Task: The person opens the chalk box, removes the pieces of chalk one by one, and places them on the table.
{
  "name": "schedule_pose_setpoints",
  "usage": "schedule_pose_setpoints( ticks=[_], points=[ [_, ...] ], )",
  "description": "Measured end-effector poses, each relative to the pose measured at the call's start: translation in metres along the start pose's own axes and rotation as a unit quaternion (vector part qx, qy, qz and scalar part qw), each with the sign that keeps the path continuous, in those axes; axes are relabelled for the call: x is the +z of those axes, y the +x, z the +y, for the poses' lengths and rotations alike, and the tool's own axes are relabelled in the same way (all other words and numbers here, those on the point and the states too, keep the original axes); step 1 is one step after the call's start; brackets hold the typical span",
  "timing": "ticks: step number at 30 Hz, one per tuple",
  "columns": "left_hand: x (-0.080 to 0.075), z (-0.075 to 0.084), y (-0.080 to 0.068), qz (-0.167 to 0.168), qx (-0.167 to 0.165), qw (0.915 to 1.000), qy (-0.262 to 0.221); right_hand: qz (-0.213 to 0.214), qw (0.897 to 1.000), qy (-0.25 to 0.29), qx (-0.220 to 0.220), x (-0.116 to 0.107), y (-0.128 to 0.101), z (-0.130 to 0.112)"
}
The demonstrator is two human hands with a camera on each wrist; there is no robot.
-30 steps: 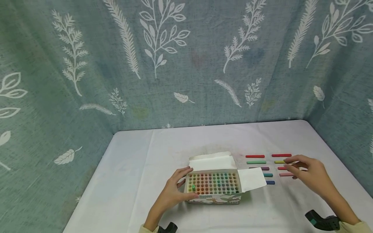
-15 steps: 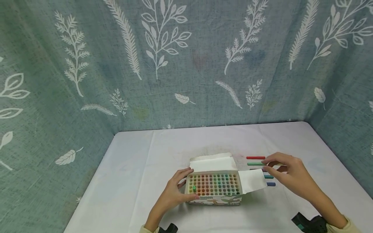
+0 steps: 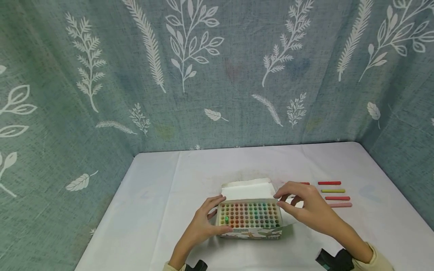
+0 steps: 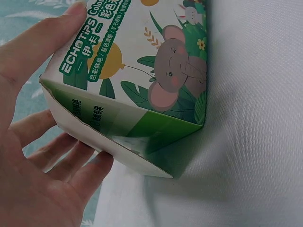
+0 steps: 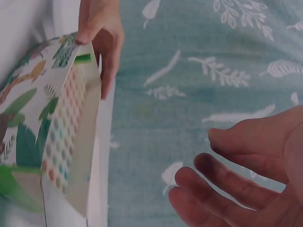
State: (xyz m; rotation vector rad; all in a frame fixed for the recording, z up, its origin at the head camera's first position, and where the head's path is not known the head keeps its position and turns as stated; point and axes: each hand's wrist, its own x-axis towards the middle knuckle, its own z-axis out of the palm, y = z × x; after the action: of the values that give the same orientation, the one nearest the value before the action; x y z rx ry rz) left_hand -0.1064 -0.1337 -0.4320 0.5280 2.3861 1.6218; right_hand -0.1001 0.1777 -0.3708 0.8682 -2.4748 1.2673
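the chalk box [image 3: 249, 217] sits on the white table [image 3: 156, 210] near the front edge, its top open and showing rows of coloured chalk ends, with one green stick [image 3: 226, 218] standing a little proud at its left end. the left hand [image 3: 203, 222] grips the box's left end, thumb on the printed front, fingers curled round the side. the right hand [image 3: 306, 207] hovers over the box's right end and side flap, fingers loosely bent and apart, holding nothing. further right lie loose chalk sticks [image 3: 333, 194] in a row: red, yellow, red, pink. behind hangs a leaf-patterned curtain [image 3: 217, 75].
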Motion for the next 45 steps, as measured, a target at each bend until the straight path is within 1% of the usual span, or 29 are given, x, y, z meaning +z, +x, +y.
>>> schedule_pose_setpoints(
  ticks=[10,13,17,20,24,27,34,36,41,45],
  points=[
    [-0.001,-0.002,0.0,0.002,0.001,1.0,0.002,-0.058,0.997,0.029,-0.032,0.031,0.018,-0.012],
    [-0.001,-0.001,0.0,0.0,0.003,1.0,0.004,-0.079,0.995,0.031,-0.046,0.041,0.023,-0.014],
    [0.001,-0.001,0.0,0.003,-0.001,1.0,0.004,-0.103,0.992,0.047,-0.061,0.054,0.028,-0.016],
    [0.001,0.001,-0.001,0.004,-0.006,1.0,0.003,-0.114,0.99,0.06,-0.059,0.063,0.031,-0.018],
    [0.001,0.002,-0.001,0.003,-0.004,1.0,0.006,-0.131,0.988,0.062,-0.044,0.072,0.036,-0.019],
    [0.001,-0.003,0.001,0.006,0.002,1.0,0.007,-0.144,0.987,0.062,-0.034,0.076,0.039,-0.021],
    [0.004,-0.033,0.006,0.014,0.009,0.9998,0.012,-0.154,0.985,0.072,-0.021,0.087,0.043,-0.021],
    [0.004,-0.037,0.006,0.014,0.011,0.9998,0.013,-0.155,0.985,0.078,-0.019,0.09,0.043,-0.02],
    [0.003,-0.039,0.006,0.012,0.016,0.9998,0.009,-0.157,0.983,0.092,-0.025,0.099,0.044,-0.016],
    [0.004,-0.033,0.004,0.01,0.014,0.9998,0.01,-0.162,0.982,0.095,-0.029,0.106,0.044,-0.012]
  ],
)
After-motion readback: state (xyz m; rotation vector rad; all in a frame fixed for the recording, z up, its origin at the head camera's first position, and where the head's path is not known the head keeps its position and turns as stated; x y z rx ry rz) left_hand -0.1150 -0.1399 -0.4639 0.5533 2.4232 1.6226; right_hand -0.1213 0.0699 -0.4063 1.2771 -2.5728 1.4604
